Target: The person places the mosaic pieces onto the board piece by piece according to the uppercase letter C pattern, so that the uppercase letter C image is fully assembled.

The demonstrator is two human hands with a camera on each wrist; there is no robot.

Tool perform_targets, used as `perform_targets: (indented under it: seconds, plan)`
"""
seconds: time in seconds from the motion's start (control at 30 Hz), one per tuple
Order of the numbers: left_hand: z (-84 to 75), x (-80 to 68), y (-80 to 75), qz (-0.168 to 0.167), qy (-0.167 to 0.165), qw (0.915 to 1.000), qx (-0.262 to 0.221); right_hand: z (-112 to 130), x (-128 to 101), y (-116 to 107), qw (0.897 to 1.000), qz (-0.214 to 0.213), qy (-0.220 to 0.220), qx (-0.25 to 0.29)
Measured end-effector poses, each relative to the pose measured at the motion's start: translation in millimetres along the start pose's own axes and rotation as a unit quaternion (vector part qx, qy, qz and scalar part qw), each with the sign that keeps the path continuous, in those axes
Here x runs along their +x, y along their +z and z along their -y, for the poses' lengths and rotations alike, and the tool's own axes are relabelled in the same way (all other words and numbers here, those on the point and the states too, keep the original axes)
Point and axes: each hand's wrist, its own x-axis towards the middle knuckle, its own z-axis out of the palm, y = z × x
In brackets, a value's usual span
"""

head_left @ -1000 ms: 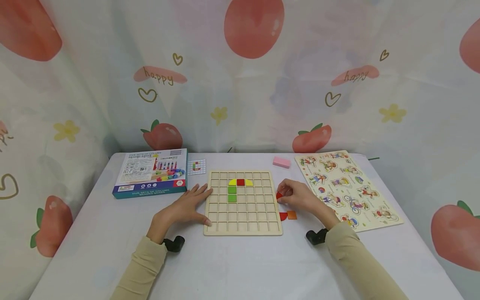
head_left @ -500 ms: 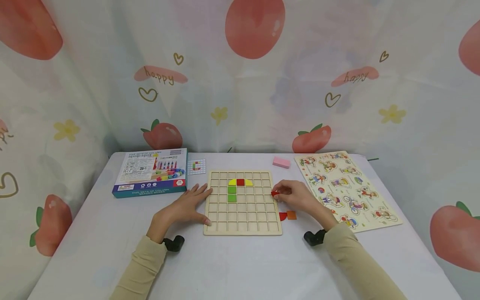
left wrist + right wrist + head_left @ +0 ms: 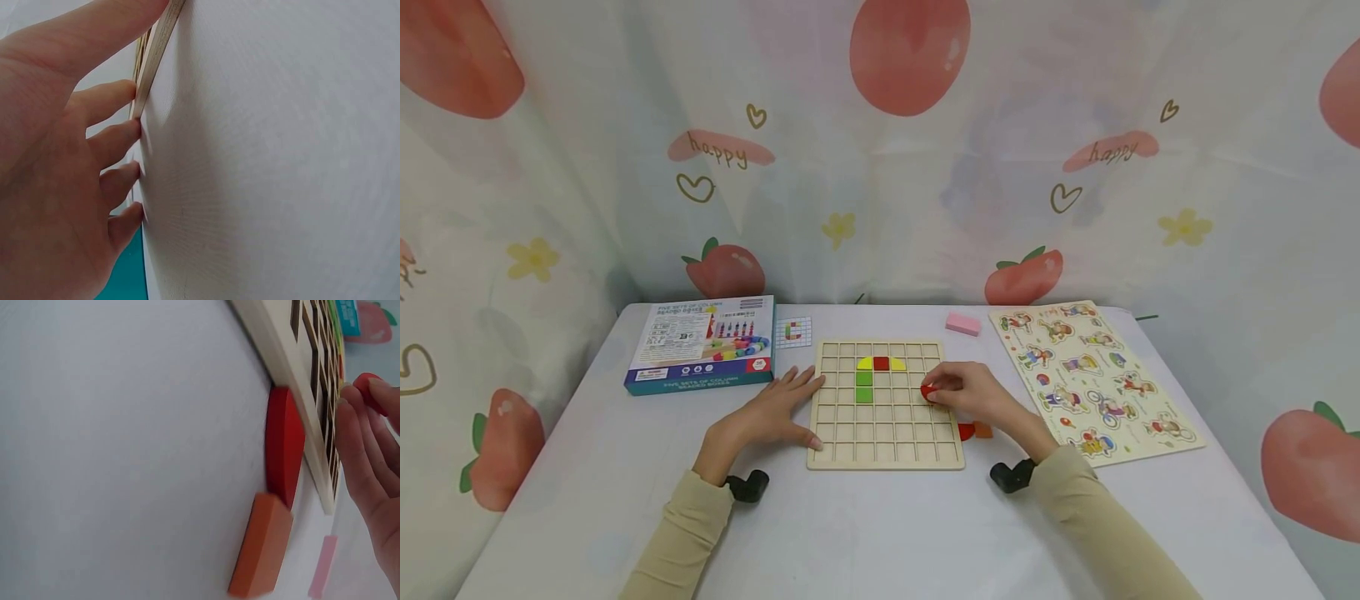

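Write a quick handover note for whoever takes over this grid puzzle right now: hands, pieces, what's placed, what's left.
Left hand: flat, steadying the grid board at its left edge.
Right hand: pinches a red piece over the board's right side, not yet seated.
Placed: yellow-red-yellow top row, two green squares below.
Left: a red piece and orange piece lie on the table beside the board's right edge.
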Motion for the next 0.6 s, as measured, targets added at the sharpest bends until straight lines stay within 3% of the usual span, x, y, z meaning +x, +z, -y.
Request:
perform_targets:
  seconds: [0.6]
  plan:
    - [1.0,0.2,-0.3,-0.002,0.005,1.0000,-0.003,32,23,33,0.998,0.053,-0.017,0.020]
